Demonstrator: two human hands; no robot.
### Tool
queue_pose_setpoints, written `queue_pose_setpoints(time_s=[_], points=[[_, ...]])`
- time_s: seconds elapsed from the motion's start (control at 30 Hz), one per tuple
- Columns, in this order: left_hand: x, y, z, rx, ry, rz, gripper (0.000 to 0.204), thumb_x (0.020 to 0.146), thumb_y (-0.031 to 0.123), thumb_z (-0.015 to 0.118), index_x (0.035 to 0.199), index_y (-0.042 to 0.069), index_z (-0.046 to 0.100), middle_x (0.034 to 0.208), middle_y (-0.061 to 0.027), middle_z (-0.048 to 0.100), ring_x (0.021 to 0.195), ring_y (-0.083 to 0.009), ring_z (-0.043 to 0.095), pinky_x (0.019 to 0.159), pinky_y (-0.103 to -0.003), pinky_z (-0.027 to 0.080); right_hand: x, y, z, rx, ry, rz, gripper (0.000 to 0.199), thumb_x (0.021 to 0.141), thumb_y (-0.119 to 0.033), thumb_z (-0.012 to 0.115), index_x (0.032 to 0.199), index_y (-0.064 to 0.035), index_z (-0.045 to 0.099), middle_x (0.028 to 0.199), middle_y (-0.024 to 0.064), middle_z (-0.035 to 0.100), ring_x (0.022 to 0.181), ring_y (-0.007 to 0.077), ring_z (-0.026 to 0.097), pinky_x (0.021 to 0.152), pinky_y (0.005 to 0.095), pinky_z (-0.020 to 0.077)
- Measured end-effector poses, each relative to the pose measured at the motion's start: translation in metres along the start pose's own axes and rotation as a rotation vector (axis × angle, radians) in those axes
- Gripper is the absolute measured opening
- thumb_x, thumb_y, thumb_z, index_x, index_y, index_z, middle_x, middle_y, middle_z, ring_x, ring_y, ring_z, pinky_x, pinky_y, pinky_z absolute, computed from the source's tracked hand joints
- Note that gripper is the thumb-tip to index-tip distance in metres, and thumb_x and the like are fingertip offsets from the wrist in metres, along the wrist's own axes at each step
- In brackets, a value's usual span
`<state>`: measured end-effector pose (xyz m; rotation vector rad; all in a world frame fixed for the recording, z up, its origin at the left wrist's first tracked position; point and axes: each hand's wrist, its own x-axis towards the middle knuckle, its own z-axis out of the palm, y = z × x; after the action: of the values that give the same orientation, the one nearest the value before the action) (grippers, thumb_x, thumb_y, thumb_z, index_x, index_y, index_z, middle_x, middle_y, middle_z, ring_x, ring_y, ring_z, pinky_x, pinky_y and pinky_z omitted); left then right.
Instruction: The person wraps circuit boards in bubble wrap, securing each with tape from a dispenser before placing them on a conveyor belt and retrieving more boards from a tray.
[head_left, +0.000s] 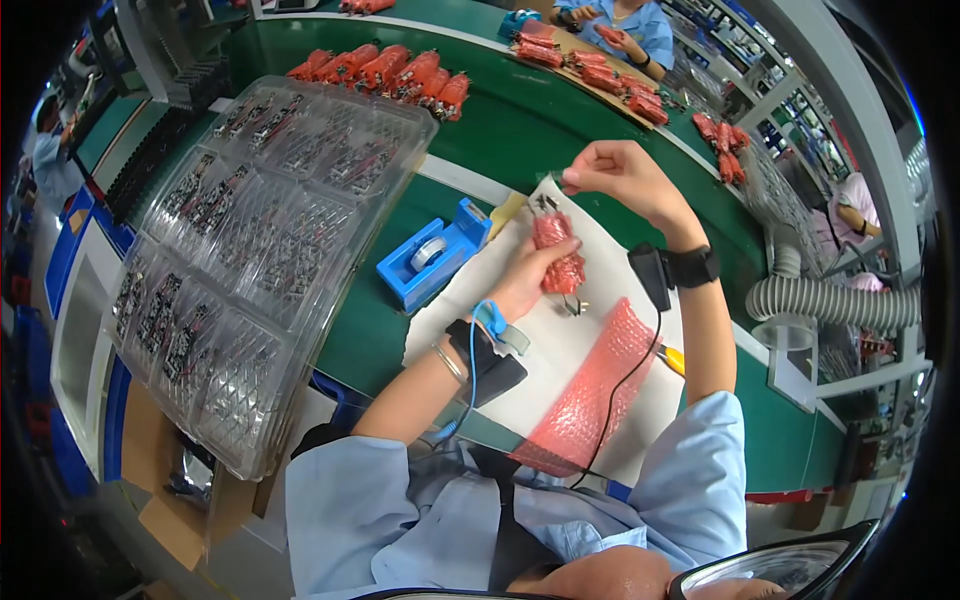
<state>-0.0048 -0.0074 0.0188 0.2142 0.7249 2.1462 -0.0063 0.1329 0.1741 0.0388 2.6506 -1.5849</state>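
Observation:
My left hand (530,275) is wrapped round a bundle in red bubble wrap (560,250), its thumb lying across the wrap. Dark wire or metal ends poke out at the bundle's top and bottom. Beyond it, my right hand (625,180) is raised with thumb and forefinger pinched on what looks like a small piece of clear tape (549,182). A blue tape dispenser (410,272) with a pale roll stands left of my left hand. A loose sheet of red bubble wrap (590,390) lies on the white paper (470,375) nearer to me.
Stacked clear plastic trays (330,240) of small electronic parts fill the left side. Red wrapped bundles (385,70) lie along the green conveyor (490,110). A yellow-handled tool (673,358) rests at the paper's right. Across the belt sits a co-worker (640,30). A ribbed hose (835,302) stands right.

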Motion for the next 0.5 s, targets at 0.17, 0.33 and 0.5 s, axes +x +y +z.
queue_pose_setpoints(time_s=[0.17,0.33,0.5], points=[[0.009,-0.002,-0.020,-0.107,-0.098,0.030,0.023,0.089,0.015,0.066,0.108,0.008,0.053,0.091,-0.0044,0.061,0.084,-0.0170,0.065,0.072,-0.034,0.056,-0.046,-0.007,0.007,0.155,-0.168,-0.023,0.017,0.085,-0.012,0.073,0.090,-0.0012,0.061,0.088,0.0039,0.067,0.085,0.0118,0.066,0.079,0.0249,0.0528],[0.005,0.002,-0.018,-0.011,-0.169,0.075,0.031,0.092,0.022,0.063,0.118,0.010,0.049,0.103,-0.0065,0.060,0.093,-0.0202,0.064,0.080,-0.039,0.055,-0.058,0.015,0.020,0.204,-0.180,0.024,0.019,0.083,-0.014,0.075,0.085,-0.0020,0.061,0.082,0.0018,0.065,0.077,0.0085,0.063,0.072,0.0221,0.0508],[0.004,0.004,-0.013,0.023,-0.125,0.090,0.030,0.094,0.025,0.060,0.118,0.011,0.048,0.108,-0.0066,0.059,0.098,-0.0203,0.063,0.083,-0.040,0.054,-0.053,0.041,0.025,0.059,-0.066,0.066,0.024,0.082,-0.018,0.078,0.080,-0.0037,0.058,0.075,0.0003,0.063,0.069,0.0075,0.060,0.065,0.0208,0.0490]])
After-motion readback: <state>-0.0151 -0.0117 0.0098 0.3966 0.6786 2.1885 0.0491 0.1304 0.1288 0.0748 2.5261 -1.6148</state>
